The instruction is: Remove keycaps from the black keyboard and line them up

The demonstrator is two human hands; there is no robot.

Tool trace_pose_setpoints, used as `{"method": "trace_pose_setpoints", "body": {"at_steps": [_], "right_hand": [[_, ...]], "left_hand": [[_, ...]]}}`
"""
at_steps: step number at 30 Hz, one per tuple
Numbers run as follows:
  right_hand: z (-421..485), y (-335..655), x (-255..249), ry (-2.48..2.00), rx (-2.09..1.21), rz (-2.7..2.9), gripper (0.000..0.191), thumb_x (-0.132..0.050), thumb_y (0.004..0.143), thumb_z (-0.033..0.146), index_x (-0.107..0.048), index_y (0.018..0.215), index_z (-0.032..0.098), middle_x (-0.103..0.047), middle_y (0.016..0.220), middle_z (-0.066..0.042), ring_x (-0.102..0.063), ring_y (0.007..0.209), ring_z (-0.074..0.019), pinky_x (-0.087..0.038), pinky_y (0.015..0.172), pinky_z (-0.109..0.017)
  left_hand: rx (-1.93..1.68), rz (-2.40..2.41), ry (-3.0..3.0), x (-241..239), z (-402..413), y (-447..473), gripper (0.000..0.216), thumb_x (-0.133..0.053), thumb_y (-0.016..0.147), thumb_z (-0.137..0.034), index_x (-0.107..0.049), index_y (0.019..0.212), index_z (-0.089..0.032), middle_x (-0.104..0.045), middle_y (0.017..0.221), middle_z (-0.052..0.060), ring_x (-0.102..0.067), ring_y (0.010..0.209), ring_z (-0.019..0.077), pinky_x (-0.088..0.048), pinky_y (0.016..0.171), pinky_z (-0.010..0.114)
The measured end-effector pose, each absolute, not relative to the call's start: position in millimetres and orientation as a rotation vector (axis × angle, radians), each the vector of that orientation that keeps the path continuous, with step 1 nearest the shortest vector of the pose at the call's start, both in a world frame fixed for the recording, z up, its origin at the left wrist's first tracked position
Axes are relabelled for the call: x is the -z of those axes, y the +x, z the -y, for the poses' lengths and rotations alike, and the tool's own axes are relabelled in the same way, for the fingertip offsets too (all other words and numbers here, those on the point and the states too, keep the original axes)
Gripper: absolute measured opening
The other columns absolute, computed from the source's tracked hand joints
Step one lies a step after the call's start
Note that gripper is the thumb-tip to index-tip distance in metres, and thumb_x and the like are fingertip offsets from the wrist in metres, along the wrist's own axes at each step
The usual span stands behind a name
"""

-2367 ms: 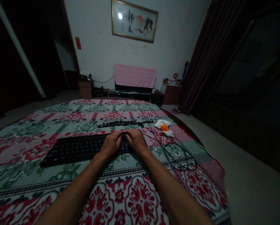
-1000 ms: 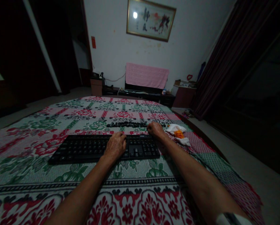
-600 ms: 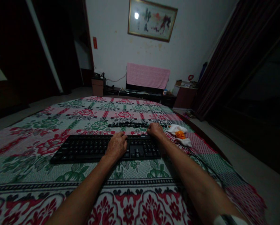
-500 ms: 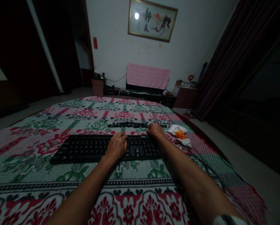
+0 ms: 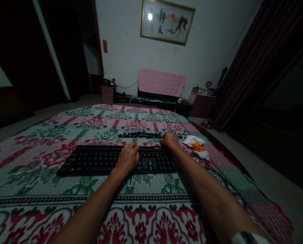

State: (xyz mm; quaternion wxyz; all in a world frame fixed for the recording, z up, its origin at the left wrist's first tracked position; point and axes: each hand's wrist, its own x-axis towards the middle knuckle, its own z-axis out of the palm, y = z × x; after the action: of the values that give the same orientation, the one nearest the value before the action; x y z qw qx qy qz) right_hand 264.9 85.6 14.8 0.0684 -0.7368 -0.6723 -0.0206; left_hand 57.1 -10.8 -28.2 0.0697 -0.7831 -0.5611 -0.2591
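Observation:
A black keyboard (image 5: 95, 160) lies across the floral tablecloth (image 5: 146, 217). My left hand (image 5: 127, 158) rests on its right half, fingers curled down onto the keys. My right hand (image 5: 169, 140) is at the keyboard's far right corner with its fingers bent and closed. What they hold is hidden. Just beyond the keyboard is a row of loose black keycaps (image 5: 140, 135), whose right end is next to my right hand.
A white cloth with an orange piece (image 5: 197, 147) lies to the right of my right hand, with a thin dark cable (image 5: 214, 171) near it. The table edge curves away on the right. A pink-covered unit (image 5: 162, 82) stands at the far wall.
My right hand has left the spot beside my left hand and gone to the keyboard's far right corner. In the last second both hands have stayed put, and only the view has shifted slightly.

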Motion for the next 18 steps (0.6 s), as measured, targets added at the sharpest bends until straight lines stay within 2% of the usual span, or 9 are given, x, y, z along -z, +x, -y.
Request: {"method": "trace_pose_setpoints", "body": {"at_steps": [3, 5, 9, 12, 14, 18], "right_hand": [[-81.9, 270.8, -16.5, -2.060, 0.071, 1.962, 0.026, -0.052, 0.074, 0.029, -0.067, 0.087, 0.014, -0.066, 0.095, -0.014, -0.060, 0.092, -0.0238, -0.044, 0.077, -0.031], [-79.5, 275.9, -17.9, -1.884, 0.037, 1.902, 0.023, -0.053, 0.071, 0.022, -0.066, 0.088, 0.014, -0.066, 0.092, -0.012, -0.060, 0.090, -0.0215, -0.044, 0.077, -0.029], [-70.5, 284.2, -18.4, -1.530, -0.284, 1.728, 0.023, -0.053, 0.063, 0.011, -0.064, 0.083, 0.015, -0.067, 0.084, -0.004, -0.061, 0.080, -0.0155, -0.046, 0.075, -0.027], [-54.4, 284.0, -19.4, -1.262, -0.651, 1.553, 0.013, -0.055, 0.064, 0.017, -0.059, 0.076, 0.015, -0.065, 0.076, -0.001, -0.061, 0.070, -0.0130, -0.049, 0.066, -0.025], [-40.6, 280.4, -21.7, -1.149, -0.864, 1.414, 0.014, -0.057, 0.064, 0.021, -0.056, 0.077, 0.016, -0.064, 0.075, -0.001, -0.061, 0.066, -0.0122, -0.049, 0.058, -0.023], [-20.4, 270.9, -25.0, -1.116, -1.005, 1.215, 0.019, -0.054, 0.068, 0.024, -0.050, 0.085, 0.017, -0.063, 0.070, 0.000, -0.061, 0.060, -0.0101, -0.043, 0.047, -0.016]], "left_hand": [[0.768, 1.692, -2.355, 27.3, 11.4, 57.5, 0.026, -0.044, 0.080, -0.018, -0.066, 0.094, -0.015, -0.060, 0.101, 0.011, -0.053, 0.097, 0.0227, -0.044, 0.089, 0.034], [0.758, 1.699, -2.345, 26.6, 11.7, 57.9, 0.026, -0.044, 0.080, -0.018, -0.066, 0.094, -0.015, -0.060, 0.101, 0.011, -0.053, 0.096, 0.0223, -0.044, 0.089, 0.034], [0.724, 1.709, -2.342, 26.9, 11.3, 58.2, 0.027, -0.043, 0.081, -0.019, -0.066, 0.095, -0.017, -0.060, 0.102, 0.010, -0.054, 0.097, 0.0212, -0.044, 0.089, 0.032], [0.712, 1.713, -2.341, 28.8, 10.0, 58.0, 0.027, -0.043, 0.081, -0.020, -0.066, 0.095, -0.017, -0.061, 0.104, 0.009, -0.054, 0.098, 0.0205, -0.043, 0.091, 0.032], [0.700, 1.729, -2.344, 28.3, 9.6, 57.3, 0.028, -0.042, 0.082, -0.020, -0.066, 0.096, -0.017, -0.061, 0.106, 0.009, -0.054, 0.100, 0.0202, -0.042, 0.092, 0.031], [0.631, 1.749, -2.397, 18.2, 12.5, 53.0, 0.029, -0.040, 0.084, -0.025, -0.065, 0.097, -0.017, -0.060, 0.109, 0.008, -0.053, 0.104, 0.0195, -0.039, 0.094, 0.030]]}}
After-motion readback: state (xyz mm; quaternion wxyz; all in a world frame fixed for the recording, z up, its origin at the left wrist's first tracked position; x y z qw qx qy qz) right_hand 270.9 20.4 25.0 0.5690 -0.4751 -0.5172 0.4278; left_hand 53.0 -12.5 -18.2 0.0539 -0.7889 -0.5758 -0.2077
